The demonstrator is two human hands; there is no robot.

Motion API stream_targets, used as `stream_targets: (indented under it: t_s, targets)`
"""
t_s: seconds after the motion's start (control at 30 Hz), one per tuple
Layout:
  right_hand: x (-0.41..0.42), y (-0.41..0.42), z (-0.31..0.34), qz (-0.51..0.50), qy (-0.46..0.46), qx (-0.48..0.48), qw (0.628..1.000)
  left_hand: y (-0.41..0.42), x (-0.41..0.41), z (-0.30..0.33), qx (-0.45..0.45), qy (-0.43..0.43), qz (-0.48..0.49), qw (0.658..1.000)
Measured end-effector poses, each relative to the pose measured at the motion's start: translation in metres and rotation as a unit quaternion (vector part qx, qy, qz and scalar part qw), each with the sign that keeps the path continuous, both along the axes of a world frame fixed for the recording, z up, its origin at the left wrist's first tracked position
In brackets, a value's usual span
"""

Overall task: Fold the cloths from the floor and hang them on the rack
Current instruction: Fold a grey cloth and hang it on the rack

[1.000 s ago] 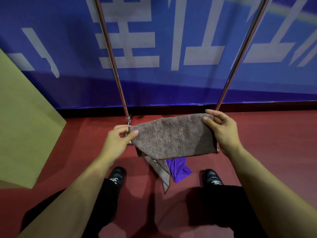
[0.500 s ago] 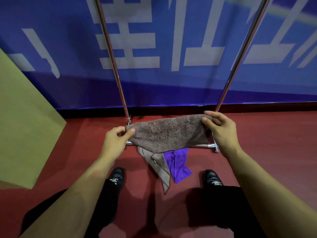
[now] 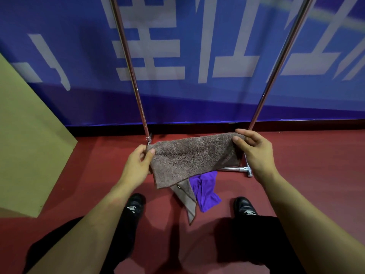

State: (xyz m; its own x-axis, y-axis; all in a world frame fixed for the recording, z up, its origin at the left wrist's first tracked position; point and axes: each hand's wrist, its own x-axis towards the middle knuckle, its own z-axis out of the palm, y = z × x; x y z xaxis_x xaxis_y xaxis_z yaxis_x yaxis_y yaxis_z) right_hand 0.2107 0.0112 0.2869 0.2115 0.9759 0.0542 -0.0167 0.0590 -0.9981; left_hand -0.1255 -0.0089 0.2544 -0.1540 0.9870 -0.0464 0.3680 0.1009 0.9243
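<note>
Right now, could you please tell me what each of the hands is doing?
Left hand: pinching the brown towel's left end.
Right hand: pinching its right end.

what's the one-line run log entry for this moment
stage: folding | left hand: pinches brown towel left end | right hand: pinches right end | floor: purple cloth, brown cloth | rack: no cloth in view

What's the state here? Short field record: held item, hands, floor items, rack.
held: brown towel, folded, stretched between both hands above the floor
left hand: pinches towel's left end
right hand: pinches towel's right end
floor: purple cloth and another brown cloth, lying side by side, unfolded
rack: two metal uprights and base bar visible; top rail out of frame
</note>
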Motion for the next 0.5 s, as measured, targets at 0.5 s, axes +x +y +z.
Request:
stream_targets:
  t_s: [0.5]
  targets:
    - [0.004,0.005,-0.006,-0.008,0.016,0.009,1.000,-0.003,0.006,0.021,0.105,-0.096,0.057,0.988]
